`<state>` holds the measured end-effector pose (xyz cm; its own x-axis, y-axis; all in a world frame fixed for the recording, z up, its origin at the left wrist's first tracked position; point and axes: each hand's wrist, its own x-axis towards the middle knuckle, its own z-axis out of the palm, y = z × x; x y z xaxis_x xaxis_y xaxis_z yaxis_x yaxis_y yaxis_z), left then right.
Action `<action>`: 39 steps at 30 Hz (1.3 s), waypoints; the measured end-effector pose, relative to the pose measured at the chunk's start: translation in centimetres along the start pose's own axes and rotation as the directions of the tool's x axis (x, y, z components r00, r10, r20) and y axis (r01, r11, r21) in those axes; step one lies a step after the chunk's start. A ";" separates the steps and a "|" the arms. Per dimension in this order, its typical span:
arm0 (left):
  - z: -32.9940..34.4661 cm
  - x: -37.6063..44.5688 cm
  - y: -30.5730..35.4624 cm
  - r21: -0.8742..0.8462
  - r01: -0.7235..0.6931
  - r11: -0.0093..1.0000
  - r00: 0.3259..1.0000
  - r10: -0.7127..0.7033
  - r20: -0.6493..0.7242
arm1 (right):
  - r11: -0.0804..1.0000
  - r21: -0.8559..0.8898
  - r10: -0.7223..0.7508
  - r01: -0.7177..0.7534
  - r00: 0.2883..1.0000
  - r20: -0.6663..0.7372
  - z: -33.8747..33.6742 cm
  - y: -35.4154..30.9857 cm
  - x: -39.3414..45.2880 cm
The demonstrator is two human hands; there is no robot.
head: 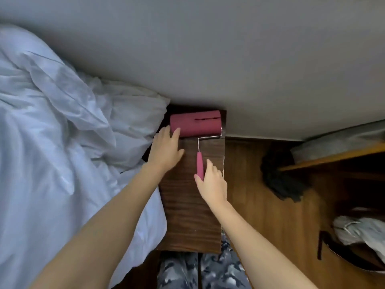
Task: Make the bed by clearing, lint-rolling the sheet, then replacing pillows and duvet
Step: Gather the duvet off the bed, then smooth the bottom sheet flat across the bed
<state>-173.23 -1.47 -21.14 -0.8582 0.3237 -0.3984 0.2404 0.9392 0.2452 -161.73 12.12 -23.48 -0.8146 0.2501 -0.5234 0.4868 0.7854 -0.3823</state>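
A pink lint roller (pixel 196 124) lies on a dark wooden bedside table (pixel 189 209), its drum against the wall and its pink handle (pixel 200 164) pointing toward me. My left hand (pixel 165 150) lies flat with straight fingers, its fingertips touching the drum's left end. My right hand (pixel 212 181) is at the handle's near end, thumb and fingers closing around it. A crumpled white duvet (pixel 54 126) covers the bed on the left, with a white pillow (pixel 135 117) bunched against the table.
A grey wall (pixel 208 49) runs along the back. Right of the table is wooden floor (pixel 260 205) with a dark bundle (pixel 279 174). A wooden shelf (pixel 337 157) and grey cloth (pixel 360 230) stand at the far right. My patterned trousers (pixel 202 272) are below.
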 end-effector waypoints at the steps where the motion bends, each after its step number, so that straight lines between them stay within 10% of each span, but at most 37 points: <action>1: 0.5 0.9 -0.3 0.029 -0.015 0.999 1.000 0.015 -0.001 | 1.000 -0.017 -0.002 0.002 1.000 0.004 0.8 0.2 0.4; 8: 2.4 6.7 -0.8 0.147 -0.098 0.984 0.993 0.107 -0.053 | 0.980 -0.185 -0.082 0.068 0.994 -0.069 3.7 1.3 2.1; 27: 5.1 -12.8 4.8 -0.174 0.349 0.921 0.931 -0.362 -0.047 | 0.900 -0.238 -0.351 0.364 0.931 0.096 -1.9 4.1 -3.7; 33: 5.9 -28.3 13.1 -0.522 0.479 0.706 0.824 -0.566 -0.008 | 0.797 -0.137 -0.544 0.589 0.798 0.260 -6.3 7.7 -12.6; 39: 11.2 -44.4 20.4 -0.694 0.632 0.346 0.563 -0.820 0.104 | 0.674 -0.101 -0.607 0.732 0.626 0.490 -6.9 12.2 -22.7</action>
<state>-125.09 4.59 -8.37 -0.6331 -0.5763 -0.5168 -0.7737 0.4496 0.4464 -139.46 19.98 -11.02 -0.6509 -0.5972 -0.4687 -0.3003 0.7696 -0.5635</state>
